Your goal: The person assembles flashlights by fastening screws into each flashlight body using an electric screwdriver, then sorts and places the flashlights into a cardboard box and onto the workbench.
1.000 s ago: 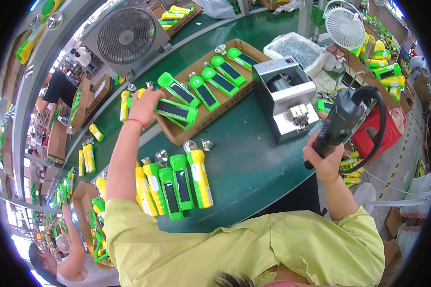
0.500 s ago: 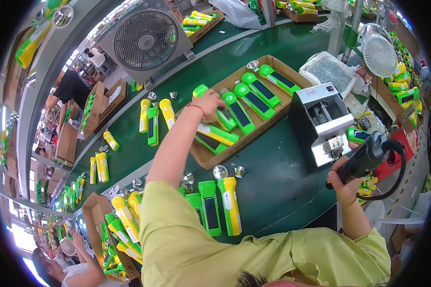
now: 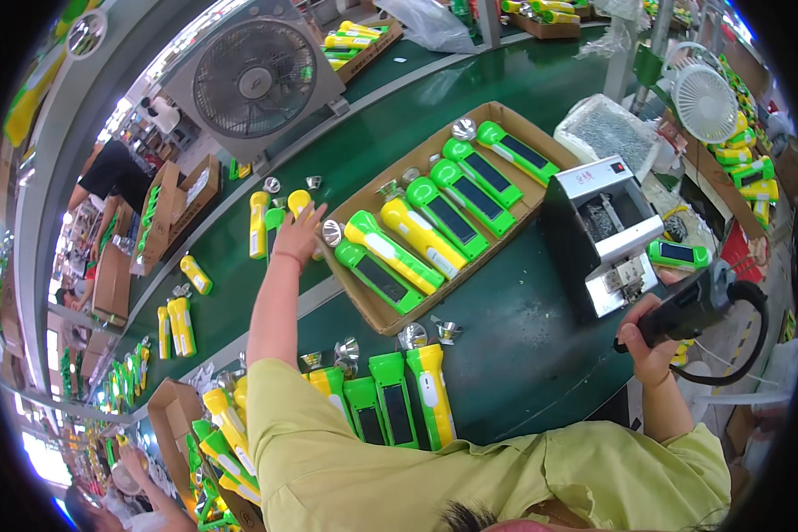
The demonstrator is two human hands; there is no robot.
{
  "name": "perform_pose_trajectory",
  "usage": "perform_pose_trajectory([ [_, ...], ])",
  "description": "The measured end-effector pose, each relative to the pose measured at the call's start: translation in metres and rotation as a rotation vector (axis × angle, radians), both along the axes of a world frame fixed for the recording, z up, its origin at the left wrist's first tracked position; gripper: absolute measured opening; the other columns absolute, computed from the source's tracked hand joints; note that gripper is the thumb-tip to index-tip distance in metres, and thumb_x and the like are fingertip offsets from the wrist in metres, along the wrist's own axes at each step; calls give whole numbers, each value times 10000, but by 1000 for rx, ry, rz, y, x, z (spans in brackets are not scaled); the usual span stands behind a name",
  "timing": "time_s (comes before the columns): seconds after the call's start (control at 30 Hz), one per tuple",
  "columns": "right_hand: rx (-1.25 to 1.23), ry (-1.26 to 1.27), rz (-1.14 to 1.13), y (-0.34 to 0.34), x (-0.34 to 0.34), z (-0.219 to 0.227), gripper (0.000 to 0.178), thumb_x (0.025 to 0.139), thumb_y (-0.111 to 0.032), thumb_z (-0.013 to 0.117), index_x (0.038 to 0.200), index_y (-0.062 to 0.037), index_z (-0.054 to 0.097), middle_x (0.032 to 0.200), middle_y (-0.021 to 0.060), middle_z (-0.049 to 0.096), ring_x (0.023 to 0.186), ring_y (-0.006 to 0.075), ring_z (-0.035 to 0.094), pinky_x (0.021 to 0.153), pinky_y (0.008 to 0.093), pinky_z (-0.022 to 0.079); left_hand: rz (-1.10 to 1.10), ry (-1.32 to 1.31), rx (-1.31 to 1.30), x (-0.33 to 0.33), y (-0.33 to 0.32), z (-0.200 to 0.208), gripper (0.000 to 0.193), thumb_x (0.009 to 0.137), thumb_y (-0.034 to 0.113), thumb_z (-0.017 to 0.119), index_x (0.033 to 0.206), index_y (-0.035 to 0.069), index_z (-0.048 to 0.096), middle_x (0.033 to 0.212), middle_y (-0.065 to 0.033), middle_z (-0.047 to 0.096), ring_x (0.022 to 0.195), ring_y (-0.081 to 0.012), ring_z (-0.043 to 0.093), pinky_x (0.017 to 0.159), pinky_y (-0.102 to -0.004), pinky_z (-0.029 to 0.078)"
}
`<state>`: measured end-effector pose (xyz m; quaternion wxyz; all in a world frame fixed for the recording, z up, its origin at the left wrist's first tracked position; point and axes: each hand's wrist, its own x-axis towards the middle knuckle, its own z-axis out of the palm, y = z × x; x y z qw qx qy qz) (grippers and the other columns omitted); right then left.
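While the left hand (image 3: 298, 236) reaches past the carton's left end, its fingers lie spread over a yellow torch (image 3: 299, 201); I cannot tell whether that grip has closed on it. This torch lies on the green strip beyond the pale rail, next to a green torch (image 3: 275, 218) and another yellow-sided torch (image 3: 258, 223). The right hand (image 3: 649, 352) has its grip wrapped firmly around a black corded tool (image 3: 684, 309), held up just beside the grey-and-black machine (image 3: 627, 239).

As far as I can judge, the work is partway along. The shallow carton (image 3: 370, 312) on the green bench (image 3: 523, 355) has 7 torches (image 3: 449, 219) laid slantwise side by side, so much of its length looks filled. Several silver reflectors, such as the far reflector (image 3: 464, 129), sit at the torch heads and look unseated, which suggests that those torches are unfinished. Outside the carton, at least 4 torches in the near row (image 3: 394, 401) lie by the left sleeve, some partly hidden, with loose reflectors beyond their heads. Those, and the 3 around the left hand, appear left to deal with.
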<state>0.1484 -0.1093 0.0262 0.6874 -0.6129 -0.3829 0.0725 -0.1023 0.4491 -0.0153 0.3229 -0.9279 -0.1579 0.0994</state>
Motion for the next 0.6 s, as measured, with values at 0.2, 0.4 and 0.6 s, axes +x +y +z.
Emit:
perform_pose_trajectory([
  [0.2, 87, 40, 57, -6, 4, 8, 820, 738, 116, 638, 1400, -35, 180, 982, 67, 533, 734, 114, 563, 609, 227, 469, 321, -662, -610, -30, -3, 36, 388, 857, 138, 540, 1242, 112, 498, 1323, -45, 511, 1148, -263, 546, 1010, -412, 391],
  [0.4, 138, 33, -52, -4, 26, 51, 792, 775, 25, 604, 1424, 10, 151, 688, 48, 521, 538, 132, 523, 534, 250, 452, -81, -928, -252, -23, -155, 143, 521, 646, 154, 787, 1124, 106, 587, 964, -118, 643, 821, -284, 647, 688, -376, 524],
  [0.6, 383, 45, -2, 13, 49, 67, 633, 766, 39, 677, 1322, -1, 377, 715, 48, 589, 560, 114, 570, 532, 249, 474, -302, -401, -590, 85, -379, 95, 657, 655, 556, 716, 1090, 86, 571, 906, -70, 621, 749, -259, 619, 643, -368, 494],
])
